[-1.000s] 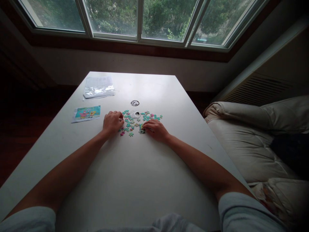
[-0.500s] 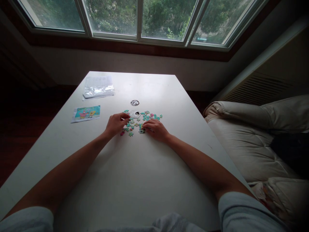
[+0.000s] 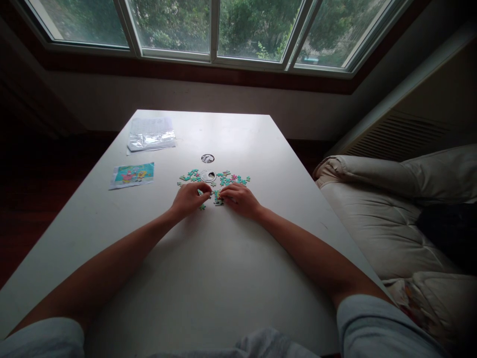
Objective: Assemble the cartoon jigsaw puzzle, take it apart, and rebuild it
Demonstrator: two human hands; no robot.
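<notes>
Right hand (image 3: 240, 200): fingers bent at the right edge of the joined puzzle section (image 3: 216, 198) mid-table (image 3: 223, 263), likely bracing it, can't tell if gripping. Left hand (image 3: 188, 199): fingers bunched just beside it, can't tell if pinching a piece. Loose pieces (image 3: 238, 181), flat, knobbed, card-like, spread behind; picture sheet (image 3: 134, 174) sits left, presumably for visibility.
</notes>
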